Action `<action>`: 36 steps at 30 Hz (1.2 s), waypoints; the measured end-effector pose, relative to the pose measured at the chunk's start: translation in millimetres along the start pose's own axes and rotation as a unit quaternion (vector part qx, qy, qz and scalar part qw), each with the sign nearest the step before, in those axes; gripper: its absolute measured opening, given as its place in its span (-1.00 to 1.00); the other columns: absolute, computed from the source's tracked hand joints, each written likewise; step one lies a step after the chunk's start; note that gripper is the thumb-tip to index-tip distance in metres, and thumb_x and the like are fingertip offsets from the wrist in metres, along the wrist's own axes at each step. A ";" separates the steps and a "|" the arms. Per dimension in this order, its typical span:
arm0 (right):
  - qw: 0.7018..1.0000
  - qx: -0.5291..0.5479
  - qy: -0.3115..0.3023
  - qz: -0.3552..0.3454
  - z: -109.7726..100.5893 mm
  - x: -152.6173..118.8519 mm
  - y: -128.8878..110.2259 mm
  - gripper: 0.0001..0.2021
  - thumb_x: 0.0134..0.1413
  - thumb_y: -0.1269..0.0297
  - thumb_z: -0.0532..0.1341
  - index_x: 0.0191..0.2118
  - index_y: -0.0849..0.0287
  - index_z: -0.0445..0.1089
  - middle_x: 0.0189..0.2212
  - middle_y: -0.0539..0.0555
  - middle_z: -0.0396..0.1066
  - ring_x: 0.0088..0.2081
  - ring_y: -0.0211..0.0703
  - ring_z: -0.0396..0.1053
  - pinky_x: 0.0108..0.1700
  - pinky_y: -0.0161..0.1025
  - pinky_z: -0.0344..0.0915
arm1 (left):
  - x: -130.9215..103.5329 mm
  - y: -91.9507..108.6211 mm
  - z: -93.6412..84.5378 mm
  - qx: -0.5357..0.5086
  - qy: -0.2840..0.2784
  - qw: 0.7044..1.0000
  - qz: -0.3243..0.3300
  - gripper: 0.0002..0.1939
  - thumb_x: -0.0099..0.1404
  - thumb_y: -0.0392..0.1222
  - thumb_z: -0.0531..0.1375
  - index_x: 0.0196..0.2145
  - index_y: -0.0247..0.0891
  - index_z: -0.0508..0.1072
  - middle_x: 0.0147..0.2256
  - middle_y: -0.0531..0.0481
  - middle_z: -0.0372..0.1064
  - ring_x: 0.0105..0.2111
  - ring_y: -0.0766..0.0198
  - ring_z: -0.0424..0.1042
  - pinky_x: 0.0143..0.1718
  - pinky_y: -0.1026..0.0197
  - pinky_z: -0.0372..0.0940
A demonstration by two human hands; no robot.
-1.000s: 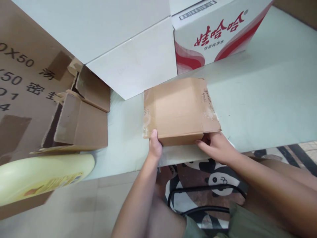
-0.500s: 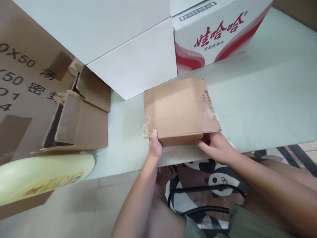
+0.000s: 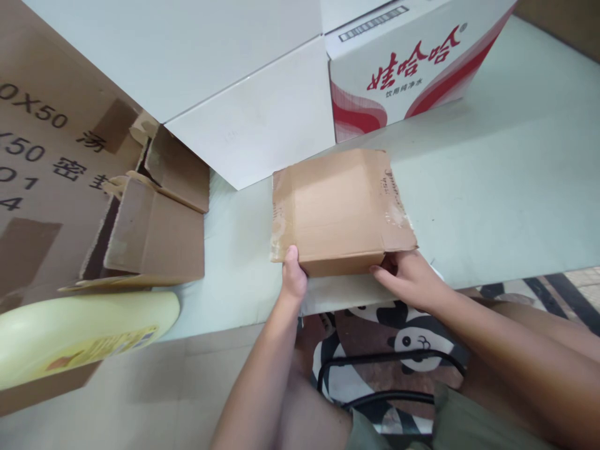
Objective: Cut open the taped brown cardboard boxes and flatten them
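A small brown cardboard box [image 3: 340, 209] rests near the front edge of the pale green tabletop [image 3: 506, 187]. Its left and right end flaps stick out, with torn edges and bits of clear tape. My left hand [image 3: 294, 275] grips the near left corner, thumb on the flap and the other fingers hidden behind or under it. At the near right corner, my right hand [image 3: 410, 275] has its fingers tucked under the right flap, out of sight, while the thumb lies along the front face.
White cartons [image 3: 267, 119] stand behind the box, beside a red-and-white water carton [image 3: 417, 75]. On the left are open brown cartons [image 3: 159, 237], a large printed carton [image 3: 37, 187] and a pale yellow bottle [image 3: 94, 325]. A black metal frame [image 3: 389, 356] is below the table edge.
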State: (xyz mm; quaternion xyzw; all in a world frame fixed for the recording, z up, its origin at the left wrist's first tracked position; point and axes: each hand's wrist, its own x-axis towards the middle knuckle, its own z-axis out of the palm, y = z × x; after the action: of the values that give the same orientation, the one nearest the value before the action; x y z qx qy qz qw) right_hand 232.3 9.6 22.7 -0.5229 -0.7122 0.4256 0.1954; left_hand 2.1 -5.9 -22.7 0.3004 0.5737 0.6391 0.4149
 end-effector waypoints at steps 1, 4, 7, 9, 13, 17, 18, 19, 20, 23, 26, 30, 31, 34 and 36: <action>1.000 -0.002 0.001 0.001 0.1 0.1 0.2 -0.85 -0.03 0.20 0.11 -0.51 0.09 0.18 -0.61 0.03 0.30 -0.54 -0.15 0.27 -0.45 -0.17 0.16 | 0.3 -0.3 -0.2 0.003 0.002 1.000 0.001 -0.30 0.29 0.26 0.07 0.26 -0.16 0.33 0.30 -0.08 0.25 0.35 -0.03 0.15 0.37 -0.01 0.06; 1.000 -0.003 -0.002 0.001 0.0 0.4 0.4 -0.85 -0.02 0.18 0.10 -0.51 0.10 0.19 -0.61 0.03 0.30 -0.54 -0.14 0.27 -0.44 -0.16 0.16 | 0.6 -1.2 -0.8 0.005 0.009 1.000 -0.002 -0.29 0.29 0.26 0.07 0.27 -0.17 0.31 0.30 -0.09 0.25 0.35 -0.03 0.16 0.37 -0.01 0.07; 1.000 -0.004 -0.006 0.000 -0.5 0.4 -0.3 -0.84 -0.01 0.17 0.09 -0.51 0.10 0.18 -0.61 0.04 0.29 -0.53 -0.14 0.26 -0.43 -0.15 0.15 | 0.3 -1.4 -0.8 0.006 0.011 1.000 -0.011 -0.28 0.28 0.26 0.07 0.26 -0.19 0.32 0.31 -0.10 0.25 0.34 -0.04 0.17 0.37 -0.01 0.06; 1.000 -0.005 -0.008 0.002 -0.7 0.1 -0.7 -0.84 -0.01 0.18 0.09 -0.51 0.09 0.17 -0.61 0.04 0.29 -0.53 -0.14 0.26 -0.43 -0.15 0.14 | 0.2 -1.4 -0.7 0.005 0.010 1.000 -0.014 -0.28 0.28 0.27 0.08 0.25 -0.21 0.33 0.31 -0.11 0.25 0.34 -0.04 0.16 0.37 -0.01 0.06; 1.000 -0.003 -0.005 0.004 -0.6 -0.3 -0.4 -0.86 -0.02 0.19 0.10 -0.49 0.10 0.20 -0.59 0.04 0.31 -0.50 -0.13 0.28 -0.42 -0.15 0.16 | 0.4 -1.9 -0.7 -0.004 0.011 1.000 -0.012 -0.28 0.28 0.26 0.07 0.25 -0.22 0.32 0.31 -0.13 0.24 0.35 -0.02 0.15 0.37 -0.01 0.04; 1.000 -0.006 -0.001 0.002 -0.7 0.1 -0.4 -0.86 -0.02 0.21 0.11 -0.50 0.10 0.18 -0.61 0.03 0.31 -0.52 -0.14 0.27 -0.44 -0.16 0.16 | 0.4 -1.8 -0.7 0.004 0.008 1.000 -0.010 -0.27 0.29 0.27 0.06 0.26 -0.21 0.31 0.31 -0.12 0.24 0.34 -0.02 0.16 0.36 0.00 0.07; 1.000 -0.005 -0.001 0.002 -0.8 0.2 -0.6 -0.86 -0.02 0.21 0.11 -0.51 0.09 0.18 -0.61 0.03 0.30 -0.53 -0.15 0.27 -0.44 -0.16 0.15 | 0.4 -1.6 -0.6 0.007 0.008 1.000 -0.008 -0.28 0.29 0.27 0.05 0.26 -0.20 0.31 0.31 -0.12 0.24 0.34 -0.02 0.16 0.36 0.00 0.07; 1.000 -0.004 -0.001 0.001 -0.8 0.2 -0.8 -0.85 -0.02 0.21 0.11 -0.51 0.09 0.17 -0.62 0.03 0.30 -0.53 -0.15 0.27 -0.44 -0.16 0.15 | 0.3 -1.5 -0.5 0.008 0.008 1.000 -0.006 -0.28 0.29 0.27 0.05 0.26 -0.20 0.31 0.31 -0.11 0.24 0.35 -0.02 0.16 0.36 0.01 0.08; 1.000 -0.003 -0.001 0.002 -0.8 0.3 -0.9 -0.85 -0.02 0.21 0.12 -0.52 0.09 0.17 -0.62 0.03 0.30 -0.54 -0.14 0.27 -0.45 -0.16 0.15 | 0.3 -1.4 -0.4 0.007 0.007 1.000 -0.004 -0.28 0.29 0.27 0.05 0.26 -0.20 0.31 0.32 -0.11 0.23 0.35 -0.02 0.15 0.36 0.01 0.07; 1.000 -0.001 -0.003 0.004 -0.6 0.2 -0.5 -0.84 -0.02 0.19 0.12 -0.52 0.09 0.17 -0.62 0.04 0.31 -0.53 -0.14 0.28 -0.44 -0.16 0.16 | 0.1 -1.2 -0.2 0.000 0.004 1.000 -0.003 -0.30 0.29 0.26 0.06 0.25 -0.20 0.32 0.31 -0.12 0.24 0.35 -0.02 0.15 0.37 -0.01 0.06; 1.000 -0.002 -0.003 0.001 -0.5 0.0 0.6 -0.84 -0.01 0.19 0.12 -0.52 0.09 0.18 -0.61 0.04 0.33 -0.52 -0.14 0.28 -0.44 -0.16 0.17 | -0.3 -0.5 0.4 0.001 0.001 1.000 -0.001 -0.31 0.29 0.25 0.07 0.25 -0.18 0.33 0.30 -0.10 0.25 0.35 -0.02 0.16 0.36 -0.01 0.06; 1.000 -0.006 -0.003 0.003 -0.5 0.0 0.8 -0.84 -0.01 0.19 0.11 -0.51 0.09 0.18 -0.61 0.05 0.33 -0.53 -0.14 0.28 -0.45 -0.16 0.18 | -0.8 2.2 2.0 0.005 -0.001 1.000 -0.001 -0.31 0.29 0.25 0.07 0.23 -0.18 0.35 0.29 -0.12 0.27 0.34 -0.03 0.17 0.36 -0.03 0.06; 1.000 -0.008 -0.003 0.003 -0.5 0.1 0.6 -0.84 -0.01 0.18 0.11 -0.52 0.09 0.18 -0.61 0.05 0.32 -0.53 -0.13 0.28 -0.45 -0.15 0.18 | -0.9 2.8 2.4 0.006 0.000 1.000 -0.001 -0.32 0.29 0.25 0.07 0.23 -0.18 0.35 0.29 -0.12 0.27 0.34 -0.04 0.17 0.36 -0.04 0.07; 1.000 -0.008 -0.005 0.003 -0.6 0.3 -0.4 -0.84 -0.01 0.19 0.11 -0.51 0.09 0.17 -0.60 0.05 0.32 -0.52 -0.12 0.29 -0.44 -0.15 0.18 | -0.8 3.3 2.9 0.004 0.006 1.000 0.001 -0.33 0.28 0.24 0.07 0.23 -0.16 0.35 0.29 -0.10 0.27 0.34 -0.04 0.17 0.36 -0.04 0.08; 1.000 -0.005 -0.006 0.002 -0.6 0.2 -0.5 -0.85 -0.02 0.20 0.11 -0.51 0.09 0.18 -0.60 0.05 0.32 -0.52 -0.12 0.29 -0.44 -0.15 0.18 | -0.6 2.7 2.5 0.001 0.007 1.000 0.003 -0.33 0.28 0.23 0.08 0.23 -0.17 0.35 0.30 -0.11 0.26 0.35 -0.04 0.16 0.36 -0.03 0.07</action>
State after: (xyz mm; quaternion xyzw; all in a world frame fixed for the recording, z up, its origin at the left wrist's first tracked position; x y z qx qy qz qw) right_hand 232.4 10.0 23.4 -0.5226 -0.7146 0.4256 0.1877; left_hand 4.1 -5.3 -19.5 0.2982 0.5760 0.6422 0.4086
